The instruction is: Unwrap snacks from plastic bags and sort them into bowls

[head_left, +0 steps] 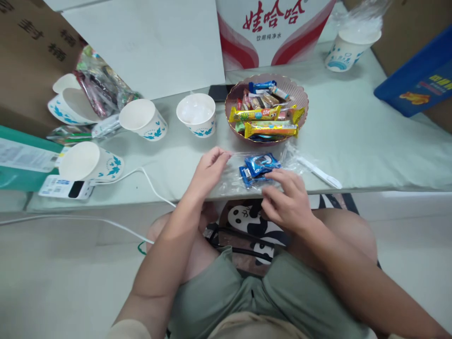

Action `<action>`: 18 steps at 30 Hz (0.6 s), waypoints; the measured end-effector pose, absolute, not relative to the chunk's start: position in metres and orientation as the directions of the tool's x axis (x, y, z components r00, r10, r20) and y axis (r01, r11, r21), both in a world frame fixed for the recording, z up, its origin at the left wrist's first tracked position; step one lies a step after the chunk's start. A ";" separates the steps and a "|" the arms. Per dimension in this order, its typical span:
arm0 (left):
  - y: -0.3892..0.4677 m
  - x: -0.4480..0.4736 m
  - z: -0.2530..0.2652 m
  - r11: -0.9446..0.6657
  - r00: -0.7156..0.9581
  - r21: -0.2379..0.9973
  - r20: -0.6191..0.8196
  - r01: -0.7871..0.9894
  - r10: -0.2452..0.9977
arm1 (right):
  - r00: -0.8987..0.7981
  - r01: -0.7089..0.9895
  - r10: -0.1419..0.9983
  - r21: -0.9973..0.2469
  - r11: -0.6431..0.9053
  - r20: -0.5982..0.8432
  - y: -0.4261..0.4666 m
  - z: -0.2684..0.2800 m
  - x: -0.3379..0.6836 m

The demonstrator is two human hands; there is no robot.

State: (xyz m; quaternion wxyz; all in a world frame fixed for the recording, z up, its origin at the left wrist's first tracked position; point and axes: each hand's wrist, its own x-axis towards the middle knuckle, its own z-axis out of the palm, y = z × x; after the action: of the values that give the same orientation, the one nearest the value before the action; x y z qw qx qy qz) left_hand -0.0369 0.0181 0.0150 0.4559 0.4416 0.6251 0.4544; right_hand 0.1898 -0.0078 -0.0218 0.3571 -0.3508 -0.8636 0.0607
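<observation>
Head view: clear plastic bag (231,175) pinched by left hand (211,170); blue packets (260,164) met by right hand's (288,198) half-spread fingertips, hold cannot be told; bowl (300,97) placed beyond

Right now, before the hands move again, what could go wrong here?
1. The blue packets lie with the clear plastic close to the table's front edge; a sharp tug by the left hand, which seems to pinch that plastic, might send them over.
2. The white cable runs over that edge near the left forearm, so an elbow could snag it and perhaps disturb the leaning paper cup.
</observation>
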 end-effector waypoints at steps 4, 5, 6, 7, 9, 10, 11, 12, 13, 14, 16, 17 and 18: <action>0.021 -0.028 0.014 0.408 -0.233 0.913 -0.402 -0.024 0.886 | -0.536 0.340 0.540 -0.420 0.842 0.649 -0.009 -0.018 0.181; 0.021 -0.025 0.014 0.427 -0.223 0.904 -0.423 -0.031 0.878 | -0.552 0.315 0.524 -0.419 0.851 0.649 -0.007 -0.017 0.176; 0.021 -0.022 0.014 0.434 -0.208 0.900 -0.433 -0.039 0.877 | -0.567 0.324 0.527 -0.417 0.849 0.633 -0.005 -0.016 0.171; 0.020 -0.020 0.013 0.430 -0.196 0.902 -0.431 -0.051 0.881 | -0.577 0.362 0.553 -0.418 0.833 0.601 -0.001 -0.015 0.166; 0.019 -0.018 0.013 0.405 -0.179 0.910 -0.414 -0.086 0.892 | -0.558 0.479 0.652 -0.442 0.758 0.514 0.005 -0.015 0.158; 0.019 -0.017 0.013 0.399 -0.180 0.910 -0.414 -0.113 0.892 | -0.527 0.537 0.704 -0.456 0.710 0.476 0.007 -0.016 0.156; 0.019 -0.017 0.014 0.407 -0.174 0.902 -0.428 -0.148 0.887 | -0.489 0.586 0.746 -0.464 0.665 0.452 0.008 -0.017 0.155; 0.019 -0.018 0.015 0.426 -0.161 0.885 -0.455 -0.186 0.876 | -0.454 0.624 0.774 -0.463 0.630 0.440 0.008 -0.018 0.155; 0.019 -0.018 0.017 0.452 -0.143 0.864 -0.488 -0.223 0.861 | -0.429 0.655 0.792 -0.454 0.604 0.434 0.007 -0.019 0.156; 0.019 -0.019 0.019 0.482 -0.120 0.838 -0.523 -0.255 0.844 | -0.415 0.685 0.806 -0.438 0.582 0.423 0.006 -0.020 0.157; 0.018 -0.019 0.025 0.527 -0.081 0.795 -0.571 -0.300 0.817 | -0.402 0.743 0.834 -0.397 0.539 0.379 0.002 -0.021 0.160; 0.018 -0.019 0.027 0.541 -0.066 0.782 -0.586 -0.310 0.808 | -0.393 0.771 0.849 -0.378 0.513 0.352 0.001 -0.022 0.162; 0.017 -0.018 0.029 0.552 -0.057 0.773 -0.596 -0.313 0.801 | -0.379 0.797 0.867 -0.363 0.483 0.323 0.000 -0.022 0.163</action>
State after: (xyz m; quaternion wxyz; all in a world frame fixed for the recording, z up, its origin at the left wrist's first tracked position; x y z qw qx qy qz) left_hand -0.0184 0.0174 0.0288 0.6549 0.2070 0.5892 0.4255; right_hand 0.1630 -0.0001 -0.0218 0.2400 -0.5029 -0.8271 0.0734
